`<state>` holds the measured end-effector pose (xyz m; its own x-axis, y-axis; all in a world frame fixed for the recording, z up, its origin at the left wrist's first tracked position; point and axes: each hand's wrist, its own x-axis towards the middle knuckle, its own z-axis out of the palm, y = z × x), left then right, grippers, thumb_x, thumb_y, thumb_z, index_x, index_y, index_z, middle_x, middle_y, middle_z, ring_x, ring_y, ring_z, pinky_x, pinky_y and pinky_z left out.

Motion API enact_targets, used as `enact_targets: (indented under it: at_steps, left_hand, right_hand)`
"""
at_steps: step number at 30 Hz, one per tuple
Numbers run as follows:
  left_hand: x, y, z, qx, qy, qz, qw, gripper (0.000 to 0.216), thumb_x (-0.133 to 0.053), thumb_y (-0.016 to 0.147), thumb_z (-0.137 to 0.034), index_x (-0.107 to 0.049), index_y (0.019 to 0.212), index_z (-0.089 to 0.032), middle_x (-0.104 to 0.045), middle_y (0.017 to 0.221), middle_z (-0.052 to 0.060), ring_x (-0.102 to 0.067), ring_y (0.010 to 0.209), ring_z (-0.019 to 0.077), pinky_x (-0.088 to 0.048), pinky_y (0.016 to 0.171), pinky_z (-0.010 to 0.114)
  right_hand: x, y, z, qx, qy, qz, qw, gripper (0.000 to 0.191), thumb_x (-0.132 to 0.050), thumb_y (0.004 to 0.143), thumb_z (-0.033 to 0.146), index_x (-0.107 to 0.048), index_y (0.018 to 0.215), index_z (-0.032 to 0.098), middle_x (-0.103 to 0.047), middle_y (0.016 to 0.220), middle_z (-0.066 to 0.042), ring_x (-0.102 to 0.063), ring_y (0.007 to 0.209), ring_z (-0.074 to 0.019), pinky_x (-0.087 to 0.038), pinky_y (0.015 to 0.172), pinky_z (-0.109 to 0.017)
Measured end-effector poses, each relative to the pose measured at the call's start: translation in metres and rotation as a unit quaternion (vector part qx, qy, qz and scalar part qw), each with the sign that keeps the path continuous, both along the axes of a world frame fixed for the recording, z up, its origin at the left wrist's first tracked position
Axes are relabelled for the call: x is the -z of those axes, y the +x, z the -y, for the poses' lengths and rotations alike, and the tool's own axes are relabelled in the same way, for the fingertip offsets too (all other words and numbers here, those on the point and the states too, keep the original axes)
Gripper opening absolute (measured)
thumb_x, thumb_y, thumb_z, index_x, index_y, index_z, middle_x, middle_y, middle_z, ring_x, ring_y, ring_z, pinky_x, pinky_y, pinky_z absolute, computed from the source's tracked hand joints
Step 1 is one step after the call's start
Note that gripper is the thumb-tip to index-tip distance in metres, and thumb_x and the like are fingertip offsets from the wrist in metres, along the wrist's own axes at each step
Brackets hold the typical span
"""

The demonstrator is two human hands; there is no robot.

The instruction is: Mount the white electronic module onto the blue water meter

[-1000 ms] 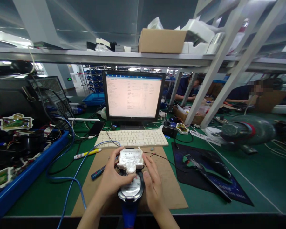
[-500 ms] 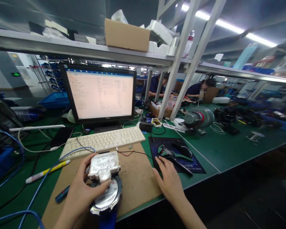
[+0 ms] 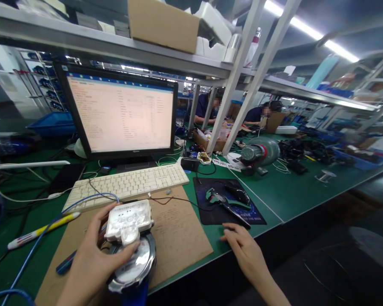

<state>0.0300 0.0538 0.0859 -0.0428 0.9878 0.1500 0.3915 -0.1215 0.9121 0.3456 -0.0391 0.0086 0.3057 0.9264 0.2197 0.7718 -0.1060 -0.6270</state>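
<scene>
My left hand (image 3: 94, 250) grips a round metal-rimmed water meter (image 3: 132, 267) with a white plastic module (image 3: 129, 219) on top, thumb across the dial face. The meter stands on a brown cardboard sheet (image 3: 178, 233). My right hand (image 3: 244, 250) rests at the table's front edge, fingers spread and flat, just in front of a dark mouse pad (image 3: 226, 202) that carries a black mouse (image 3: 238, 192) and a green-handled tool (image 3: 225, 202). It holds nothing.
A white keyboard (image 3: 127, 182) and a lit monitor (image 3: 119, 112) stand behind the cardboard. A yellow marker (image 3: 41, 230), blue cable (image 3: 35, 250) and thin wires lie at the left. A grey fan (image 3: 258, 154) lies to the right. Other people sit at the far bench.
The view has swung right. My right hand left the meter and moved right to the table edge by the mouse pad. My left hand keeps its hold on the meter.
</scene>
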Motion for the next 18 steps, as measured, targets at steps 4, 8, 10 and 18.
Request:
enact_targets:
  at_steps: [4,8,10,18]
  left_hand:
    - [-0.002,-0.002,-0.001,0.002,-0.002,-0.022,1.0,0.071,-0.069,0.056,-0.042,-0.042,0.12,-0.025,-0.057,0.118,0.01,-0.055,0.11,0.0341,-0.045,0.094,0.052]
    - [0.0,-0.006,-0.003,0.008,-0.009,-0.032,0.999,0.076,-0.072,0.053,-0.045,-0.042,0.12,-0.026,-0.057,0.117,0.01,-0.056,0.109,0.0354,-0.048,0.091,0.051]
    - [0.0,-0.006,-0.003,0.008,-0.015,-0.032,0.999,0.075,-0.072,0.053,-0.046,-0.043,0.12,-0.026,-0.057,0.117,0.009,-0.055,0.109,0.0357,-0.047,0.093,0.053]
    - [-0.001,-0.001,-0.002,0.003,-0.021,0.003,1.0,0.075,-0.071,0.054,-0.047,-0.042,0.12,-0.028,-0.054,0.12,0.007,-0.05,0.113,0.0369,-0.039,0.1,0.057]
  right_hand:
    - [0.036,0.0,0.022,0.156,-0.045,-0.303,0.939,0.067,-0.037,0.076,0.074,-0.055,0.05,0.016,-0.054,0.05,-0.006,-0.05,0.044,-0.0131,-0.038,0.042,-0.022]
    - [0.066,-0.015,0.02,0.176,-0.204,-0.477,0.837,0.079,-0.033,0.059,0.088,-0.054,0.046,0.012,-0.057,0.048,-0.009,-0.049,0.034,-0.0096,-0.03,0.032,-0.017]
    - [0.071,-0.023,0.011,0.167,-0.192,-0.518,0.817,0.078,-0.038,0.061,0.086,-0.058,0.054,0.011,-0.061,0.056,-0.011,-0.051,0.036,-0.0087,-0.031,0.031,-0.015]
    - [0.095,-0.022,0.013,0.127,-0.057,-0.546,0.826,0.072,-0.051,0.062,0.081,-0.056,0.069,0.009,-0.061,0.06,-0.009,-0.057,0.042,-0.0123,-0.036,0.032,-0.016]
